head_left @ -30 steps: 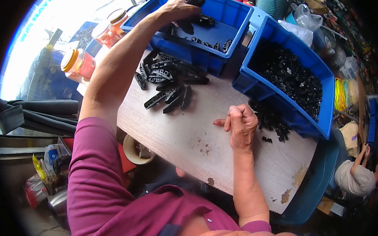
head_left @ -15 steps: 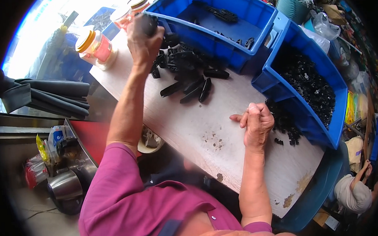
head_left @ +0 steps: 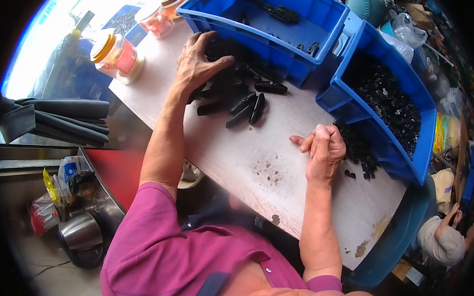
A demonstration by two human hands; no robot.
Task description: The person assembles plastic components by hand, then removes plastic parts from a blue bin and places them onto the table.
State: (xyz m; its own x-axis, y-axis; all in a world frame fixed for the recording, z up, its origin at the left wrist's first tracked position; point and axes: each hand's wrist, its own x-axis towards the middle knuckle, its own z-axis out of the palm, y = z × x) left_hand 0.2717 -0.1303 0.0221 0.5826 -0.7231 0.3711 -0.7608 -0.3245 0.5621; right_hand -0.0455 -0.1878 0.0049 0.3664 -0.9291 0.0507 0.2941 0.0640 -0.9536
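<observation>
My left hand (head_left: pixel 197 62) reaches far across the worn white table (head_left: pixel 258 147) and lies with bent, spread fingers on a heap of long black plastic parts (head_left: pixel 243 97); whether it grips one is hidden. My right hand (head_left: pixel 324 147) rests on the table as a closed fist with the forefinger slightly out, and nothing shows in it. It sits just left of a small pile of tiny black pieces (head_left: pixel 356 148).
A blue bin (head_left: pixel 275 61) with a few black parts stands behind the heap. A second blue bin (head_left: pixel 351 108) at the right is full of small black pieces. Two orange-lidded jars (head_left: pixel 116 50) stand far left. Black tubing (head_left: pixel 61 118) lies left; a person (head_left: pixel 444 239) crouches lower right.
My left hand came back from the far blue bin with something black and dropped onto the heap of long parts. My right fist stayed in place.
</observation>
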